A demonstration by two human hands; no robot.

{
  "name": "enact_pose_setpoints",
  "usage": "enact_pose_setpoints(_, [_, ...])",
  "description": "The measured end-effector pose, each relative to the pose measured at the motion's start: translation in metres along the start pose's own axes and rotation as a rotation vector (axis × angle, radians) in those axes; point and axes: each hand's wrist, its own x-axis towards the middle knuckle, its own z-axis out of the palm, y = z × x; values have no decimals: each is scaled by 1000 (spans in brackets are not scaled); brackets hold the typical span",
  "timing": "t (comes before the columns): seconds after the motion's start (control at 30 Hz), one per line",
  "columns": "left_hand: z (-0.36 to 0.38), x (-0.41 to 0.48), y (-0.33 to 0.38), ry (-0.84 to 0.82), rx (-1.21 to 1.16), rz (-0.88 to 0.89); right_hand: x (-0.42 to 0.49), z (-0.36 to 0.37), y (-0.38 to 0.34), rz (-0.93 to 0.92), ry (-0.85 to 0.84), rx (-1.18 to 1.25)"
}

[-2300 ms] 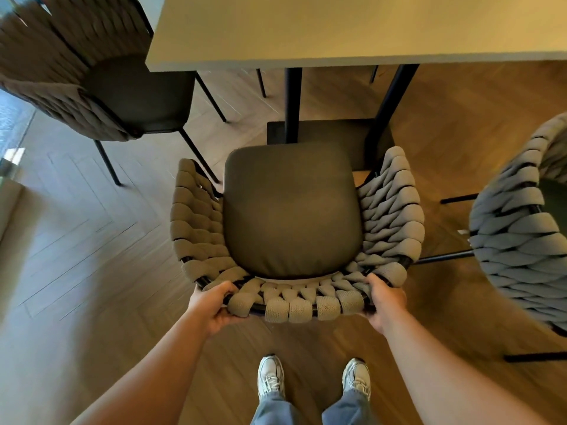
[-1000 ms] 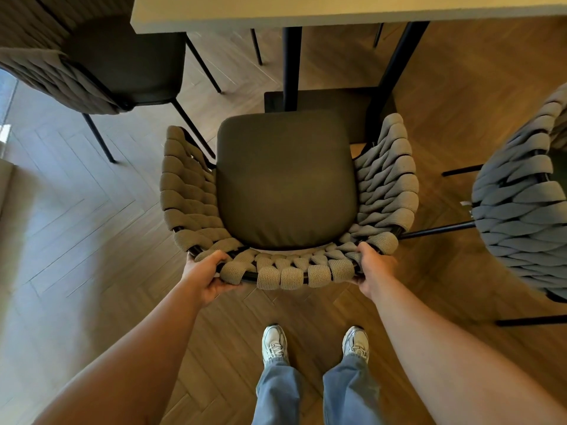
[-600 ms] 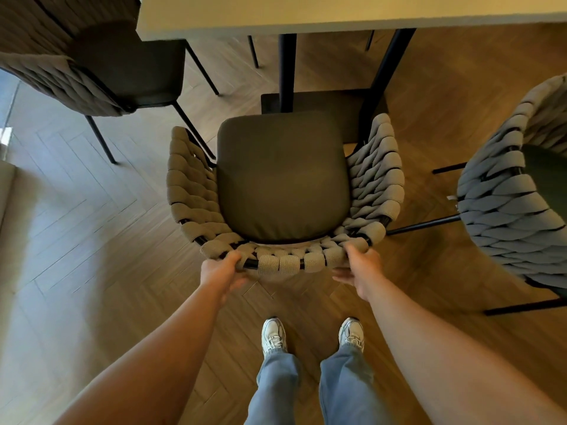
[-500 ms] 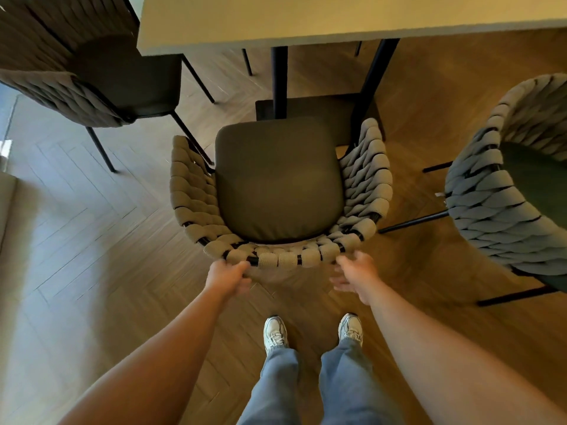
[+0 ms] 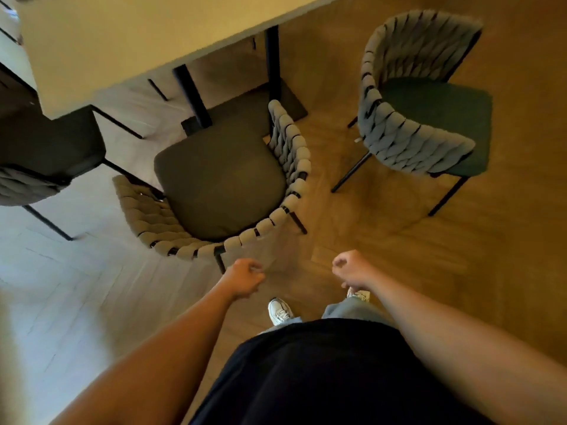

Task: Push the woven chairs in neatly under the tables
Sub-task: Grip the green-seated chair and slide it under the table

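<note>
1. Head view: your left hand (image 5: 244, 282) hangs at 6 o'clock of the middle woven chair (image 5: 221, 182), with its fingers loosely curled around nothing and a gap between it and the chair's back rim.
2. Your right hand (image 5: 352, 271) is at 3 o'clock of the left one. It is also loosely curled, holds nothing and touches no chair.
3. The middle woven chair stands at your 11 o'clock, turned a little askew. Its dark seat cushion is in plain sight, and its front edge is near the black table legs (image 5: 191, 96).
4. The pale table (image 5: 138, 41) fills the 11 to 12 o'clock corner.
5. A second woven chair with a green seat (image 5: 429, 111) stands at 2 o'clock, well apart from the table and angled away.
6. A third chair (image 5: 46, 154) at 9 o'clock has its seat partly beneath the tabletop.
7. One white sneaker (image 5: 279, 311) shows on the herringbone wood floor (image 5: 460, 256) at 6 o'clock.
</note>
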Motion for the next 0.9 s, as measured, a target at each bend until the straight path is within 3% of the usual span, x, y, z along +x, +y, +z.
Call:
enact_pose_setpoints(0.5, [80, 51, 164, -252, 341, 145, -5, -111, 158, 125, 134, 349])
enact_pose_setpoints(0.7, [97, 78, 232, -211, 349, 155, 16, -186, 199, 146, 181, 398])
enact_pose_setpoints(0.9, [82, 126, 309, -208, 329, 166, 52, -228, 193, 214, 138, 465])
